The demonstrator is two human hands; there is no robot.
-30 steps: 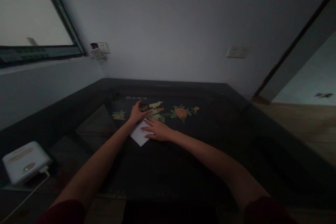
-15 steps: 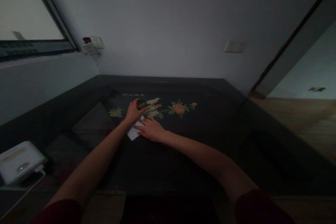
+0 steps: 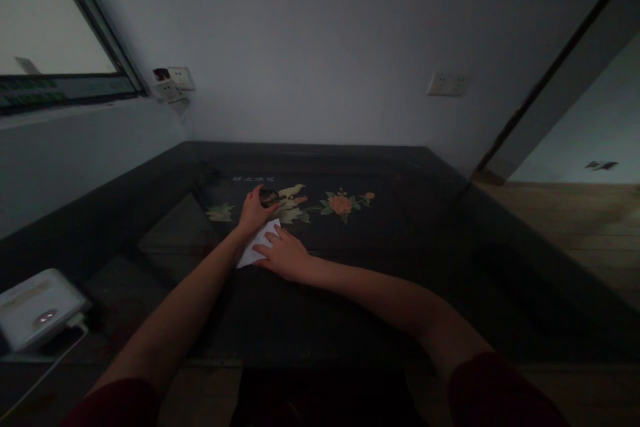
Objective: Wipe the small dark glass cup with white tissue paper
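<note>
My left hand is closed around a small, round, dark object with a shiny, glass-like look, on the dark table. Its exact kind is too dim to tell. My right hand lies flat with its fingers spread on a white sheet of paper or tissue, pressing it against the tabletop just in front of the left hand. Part of the white sheet is hidden under the right fingers and beside the left wrist.
A flower-and-bird print decorates the tabletop. A white box-shaped device with a white cable sits at the left edge. Behind the table rises a wall with sockets. A window is at upper left.
My right hand has shifted slightly left and down, and the white sheet has turned and spread a little beneath it. My left hand stays around the round object.
</note>
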